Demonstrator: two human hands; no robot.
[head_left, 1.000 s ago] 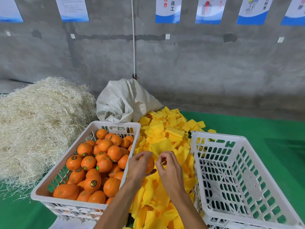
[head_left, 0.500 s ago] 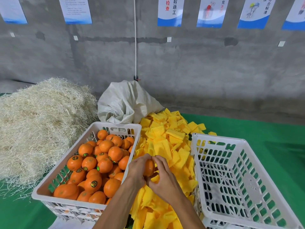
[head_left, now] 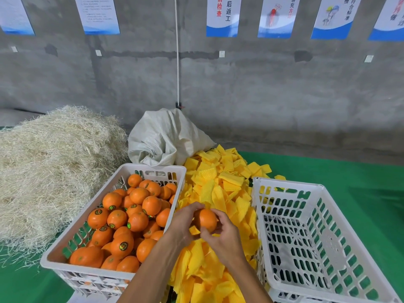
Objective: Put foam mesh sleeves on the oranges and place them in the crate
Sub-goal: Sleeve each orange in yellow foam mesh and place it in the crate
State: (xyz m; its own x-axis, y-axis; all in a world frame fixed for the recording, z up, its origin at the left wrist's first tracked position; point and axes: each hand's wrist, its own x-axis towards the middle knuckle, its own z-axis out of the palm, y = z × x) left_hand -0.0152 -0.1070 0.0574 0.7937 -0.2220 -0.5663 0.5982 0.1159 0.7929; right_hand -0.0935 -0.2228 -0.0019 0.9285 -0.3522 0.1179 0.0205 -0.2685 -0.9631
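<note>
1. Held between both hands above the pile of yellow foam mesh sleeves point(head_left: 220, 184): one round orange fruit point(head_left: 205, 219).
2. Left hand point(head_left: 183, 224) fingers curled around it; right hand point(head_left: 223, 235) fingers pinching a yellow sleeve piece point(head_left: 194, 230) beneath.
3. Left: white plastic crate full of oranges point(head_left: 72, 243). Right: empty white slotted crate point(head_left: 323, 256).
</note>
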